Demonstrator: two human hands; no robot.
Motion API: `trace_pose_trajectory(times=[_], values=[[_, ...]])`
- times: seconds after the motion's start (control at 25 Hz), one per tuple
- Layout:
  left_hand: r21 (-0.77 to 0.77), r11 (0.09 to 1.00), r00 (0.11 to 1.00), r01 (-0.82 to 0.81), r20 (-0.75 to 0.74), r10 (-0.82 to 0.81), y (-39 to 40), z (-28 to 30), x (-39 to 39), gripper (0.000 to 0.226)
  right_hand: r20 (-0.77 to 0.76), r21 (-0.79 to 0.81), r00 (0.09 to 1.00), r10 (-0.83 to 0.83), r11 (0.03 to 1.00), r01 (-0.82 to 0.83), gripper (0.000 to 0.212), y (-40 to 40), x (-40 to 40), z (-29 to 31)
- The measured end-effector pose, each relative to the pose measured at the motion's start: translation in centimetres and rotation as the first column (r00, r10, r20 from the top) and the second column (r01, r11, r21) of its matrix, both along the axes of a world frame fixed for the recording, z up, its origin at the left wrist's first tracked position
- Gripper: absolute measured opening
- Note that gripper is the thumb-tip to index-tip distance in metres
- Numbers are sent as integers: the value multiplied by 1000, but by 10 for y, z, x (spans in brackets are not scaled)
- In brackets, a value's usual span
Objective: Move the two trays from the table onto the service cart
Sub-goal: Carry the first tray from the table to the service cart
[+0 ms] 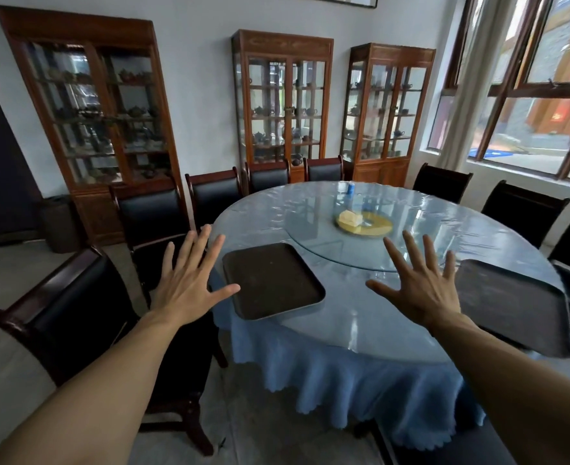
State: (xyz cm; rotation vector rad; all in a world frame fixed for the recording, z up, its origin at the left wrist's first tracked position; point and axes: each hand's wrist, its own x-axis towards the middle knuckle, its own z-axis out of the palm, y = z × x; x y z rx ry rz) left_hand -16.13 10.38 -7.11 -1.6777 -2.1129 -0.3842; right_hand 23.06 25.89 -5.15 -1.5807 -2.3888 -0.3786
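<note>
Two dark brown rectangular trays lie on the round table [344, 317], which has a blue cloth under clear plastic. The left tray [272, 280] sits near the table's front left edge. The right tray [511, 300] rests at the front right, overhanging the edge, partly behind my right wrist. My left hand [189, 280] hovers open, fingers spread, just left of the left tray. My right hand [417, 283] is open too, held between the two trays above the table. Neither hand touches a tray. No service cart is in view.
A glass turntable [310, 239] in the table's middle carries a yellow dish [377, 226] and a small can [350, 189]. Dark wooden chairs [72, 313] ring the table. Three glass cabinets [283, 102] line the far wall; windows [545, 105] are at right.
</note>
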Motion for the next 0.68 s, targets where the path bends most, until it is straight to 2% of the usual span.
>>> trace_pose_trajectory(times=[0.36,0.68], values=[[-50,999,998,-6,56,9,71,-36,-52,99,14,-47,999,36,998,-35,94,74,-71,-30],[-96,992,990,-86,107,96,160,-66,-75,98,-23,-117,992,125,985,-127,94,190,-116,-51]])
